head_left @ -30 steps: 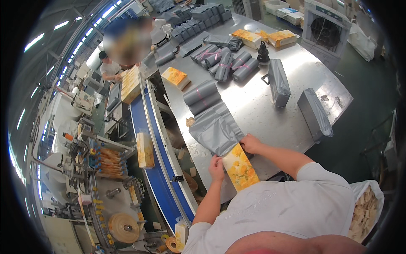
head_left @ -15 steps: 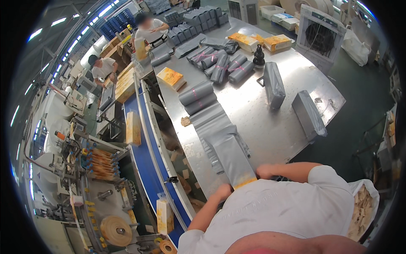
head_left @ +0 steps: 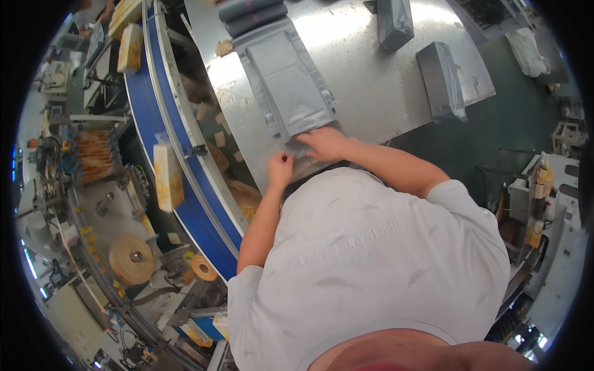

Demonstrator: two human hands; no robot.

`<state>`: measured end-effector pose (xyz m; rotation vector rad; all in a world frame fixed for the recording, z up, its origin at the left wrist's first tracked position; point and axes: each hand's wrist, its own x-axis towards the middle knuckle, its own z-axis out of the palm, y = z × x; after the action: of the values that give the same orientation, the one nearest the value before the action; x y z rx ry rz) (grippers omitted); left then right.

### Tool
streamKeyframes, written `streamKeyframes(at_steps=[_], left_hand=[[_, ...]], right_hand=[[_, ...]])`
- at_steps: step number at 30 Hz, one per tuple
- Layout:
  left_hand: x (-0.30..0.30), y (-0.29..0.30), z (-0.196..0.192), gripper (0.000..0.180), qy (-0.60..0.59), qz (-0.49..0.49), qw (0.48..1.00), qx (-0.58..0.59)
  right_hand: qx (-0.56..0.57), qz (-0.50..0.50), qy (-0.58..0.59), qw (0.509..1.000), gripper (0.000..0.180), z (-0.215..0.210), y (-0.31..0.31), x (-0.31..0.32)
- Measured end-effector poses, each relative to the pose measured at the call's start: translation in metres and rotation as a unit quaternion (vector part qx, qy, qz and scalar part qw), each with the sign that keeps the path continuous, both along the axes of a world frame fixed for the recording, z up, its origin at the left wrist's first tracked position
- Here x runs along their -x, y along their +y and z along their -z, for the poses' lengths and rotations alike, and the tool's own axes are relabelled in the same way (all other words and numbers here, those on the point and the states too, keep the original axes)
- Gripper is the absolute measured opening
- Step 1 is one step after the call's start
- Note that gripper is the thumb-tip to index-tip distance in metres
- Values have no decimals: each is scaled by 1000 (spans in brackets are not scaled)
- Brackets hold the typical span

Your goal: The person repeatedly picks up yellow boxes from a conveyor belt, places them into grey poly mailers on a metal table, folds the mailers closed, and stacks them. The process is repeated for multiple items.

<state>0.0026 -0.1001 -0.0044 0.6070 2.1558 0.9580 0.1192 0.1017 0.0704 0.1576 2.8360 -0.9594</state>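
— What is shown at the near edge of the table?

— A flat grey plastic mailer bag point(head_left: 291, 86) is seen lying lengthwise on the brushed-steel table point(head_left: 383, 93), its open mouth toward the worker. The mouth's corner is pinched by the left hand point(head_left: 280, 168), closed on the film; the right hand point(head_left: 325, 143) is laid over the mouth, and whether its fingers are gripping cannot be told.

— How is this step best handled?

— By appearances, the mouth should be kept taut and flat, so the film is not creased.

— And the contents?

— Nothing can be seen inside the bag. Two filled grey parcels point(head_left: 440, 80) are set well apart on the table's far side. A yellow carton point(head_left: 167, 177) is carried upright on the blue conveyor belt point(head_left: 185, 204), to the left.
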Motion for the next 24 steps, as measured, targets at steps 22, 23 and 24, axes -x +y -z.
streamKeyframes(at_steps=[22, 23, 24], left_hand=[[3, -16, -22, 15, 21, 109, 992, -68], [5, -18, -29, 19, 145, 130, 976, -99], [11, -17, -36, 25, 265, 146, 944, -129]], right_hand=[[-225, -106, -530, 811, 36, 79, 50, -392], [-231, -110, -484, 837, 39, 75, 52, -387], [-197, -40, -446, 872, 43, 68, 54, -368]])
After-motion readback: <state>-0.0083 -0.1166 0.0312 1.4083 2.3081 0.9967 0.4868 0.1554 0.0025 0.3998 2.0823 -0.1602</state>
